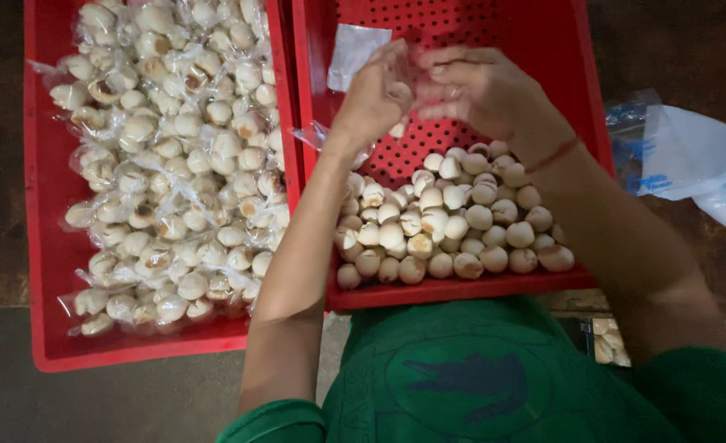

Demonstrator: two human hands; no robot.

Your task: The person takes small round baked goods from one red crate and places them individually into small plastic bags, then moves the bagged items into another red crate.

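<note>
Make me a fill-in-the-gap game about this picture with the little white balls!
1. Both crates are coloured ____.
2. The round pieces in the left crate are packed in clear ____.
3. The loose round pieces lie in the ____ crate.
4. The person's right hand and left hand are held above the ____ crate.

Missing words: red; bags; right; right

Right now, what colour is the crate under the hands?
Red, a perforated plastic crate, seen in the head view.

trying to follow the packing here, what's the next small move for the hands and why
Probably drop a loose ball into the clear bag that both the left hand and right hand hold open above the right crate; the filled bags lie in the left crate.
</note>
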